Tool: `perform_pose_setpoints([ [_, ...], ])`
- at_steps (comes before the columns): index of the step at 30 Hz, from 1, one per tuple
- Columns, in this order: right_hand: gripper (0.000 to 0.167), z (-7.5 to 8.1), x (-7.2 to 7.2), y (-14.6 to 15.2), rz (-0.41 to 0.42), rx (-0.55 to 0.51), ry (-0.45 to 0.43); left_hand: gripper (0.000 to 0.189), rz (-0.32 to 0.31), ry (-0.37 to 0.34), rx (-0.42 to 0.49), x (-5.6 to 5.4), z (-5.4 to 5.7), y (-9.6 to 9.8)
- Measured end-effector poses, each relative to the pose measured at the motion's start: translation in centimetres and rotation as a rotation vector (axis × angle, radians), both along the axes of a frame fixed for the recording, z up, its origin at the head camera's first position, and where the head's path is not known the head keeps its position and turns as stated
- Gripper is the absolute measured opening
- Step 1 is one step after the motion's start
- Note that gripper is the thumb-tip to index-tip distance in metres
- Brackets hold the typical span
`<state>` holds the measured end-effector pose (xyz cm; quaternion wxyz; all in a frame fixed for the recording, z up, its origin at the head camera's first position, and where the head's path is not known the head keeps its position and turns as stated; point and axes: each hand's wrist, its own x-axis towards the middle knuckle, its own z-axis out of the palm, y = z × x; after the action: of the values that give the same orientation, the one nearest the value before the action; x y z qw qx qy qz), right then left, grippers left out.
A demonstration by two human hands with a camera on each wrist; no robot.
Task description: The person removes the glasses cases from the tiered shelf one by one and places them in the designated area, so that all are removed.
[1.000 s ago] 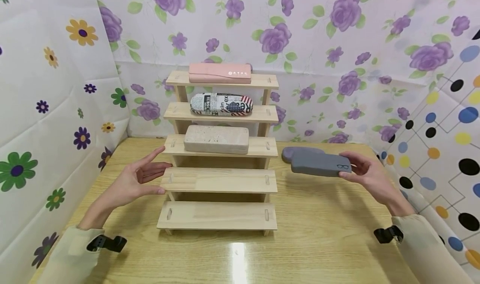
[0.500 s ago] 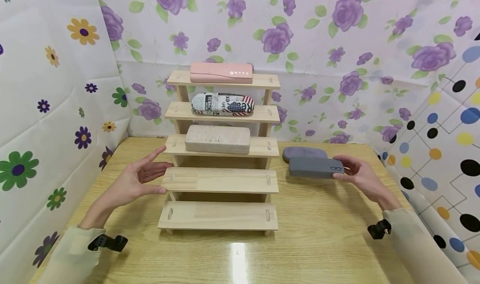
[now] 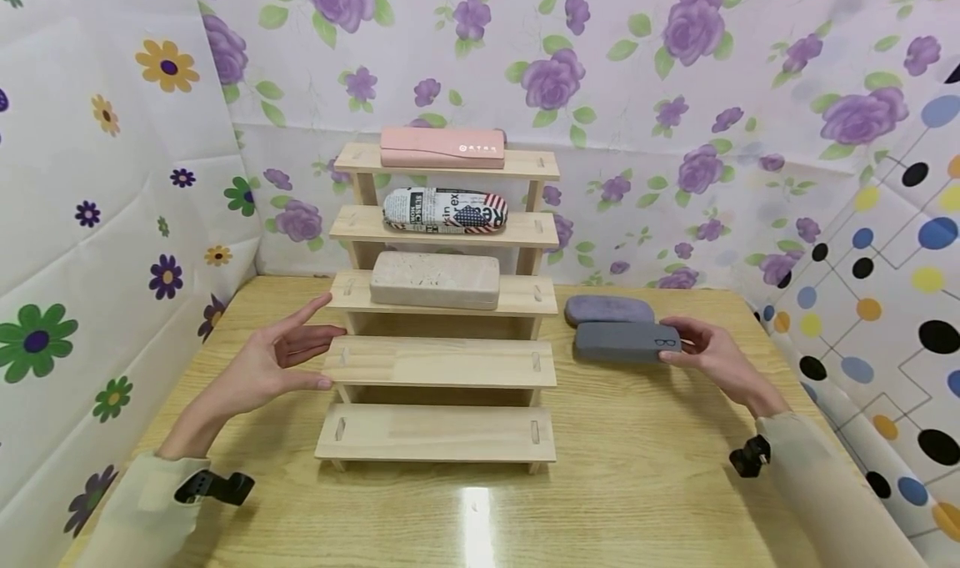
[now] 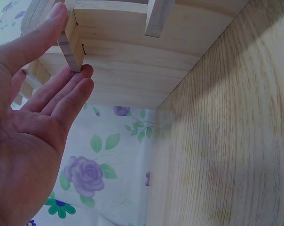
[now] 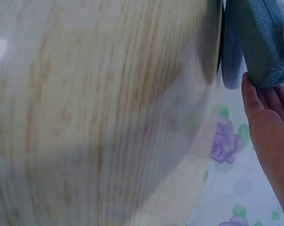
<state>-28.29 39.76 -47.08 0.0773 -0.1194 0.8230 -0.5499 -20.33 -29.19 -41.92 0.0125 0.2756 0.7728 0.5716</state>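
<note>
My right hand (image 3: 686,347) grips the right end of a dark grey glasses case (image 3: 622,341), thumb on top and fingers beneath. The case lies low at the table, just in front of a purple-grey case (image 3: 607,309). In the right wrist view the grey case (image 5: 262,42) sits against the purple-grey case (image 5: 230,52), with my right hand (image 5: 273,127) under its end. My left hand (image 3: 318,343) is open, fingers straight, touching the left side of a wooden stepped rack (image 3: 438,364). In the left wrist view the left hand's fingertips (image 4: 81,75) meet the rack's side piece (image 4: 71,52).
The rack's top three steps carry a pink case (image 3: 442,147), a newspaper-print case (image 3: 445,209) and a beige case (image 3: 435,279); its two lower steps are bare. The wooden table (image 3: 637,468) is walled by flowered sheets behind and left, and a dotted one right.
My right hand has brought the grey case down and slightly left, from overlapping the purple-grey case to lying just in front of it. The left hand has stayed still.
</note>
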Motion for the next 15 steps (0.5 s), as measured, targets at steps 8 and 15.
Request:
perform_pose_setpoints([
  [8, 0.071, -0.3, -0.4, -0.1, 0.017, 0.061, 0.008, 0.111, 0.002, -0.008, -0.014, 0.1, 0.1, 0.0],
  [15, 0.071, -0.6, -1.1, 0.0, 0.036, 0.118, 0.013, 0.111, 0.004, -0.009, -0.013, 0.1, 0.2, 0.0],
])
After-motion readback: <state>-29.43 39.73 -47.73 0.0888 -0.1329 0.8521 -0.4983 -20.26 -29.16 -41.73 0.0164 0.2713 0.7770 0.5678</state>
